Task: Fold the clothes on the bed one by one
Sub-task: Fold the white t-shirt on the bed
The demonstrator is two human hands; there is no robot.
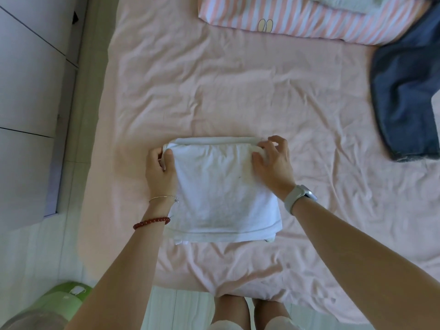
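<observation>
A white garment (pixel 221 191), folded into a rectangle, lies on the pink bed sheet (pixel 238 91) near the bed's front edge. My left hand (pixel 159 172) grips its far left corner, thumb on top and fingers curled under the edge. My right hand (pixel 273 163) pinches the far right corner of the fold, with the other fingers raised. A dark blue denim garment (pixel 404 96) lies crumpled at the right side of the bed, apart from both hands.
A pink-and-white striped pillow (pixel 297 22) lies at the head of the bed with pale cloth (pixel 345 2) on it. White cabinet doors (pixel 31 91) stand to the left. A green object (pixel 66 298) sits on the floor at lower left.
</observation>
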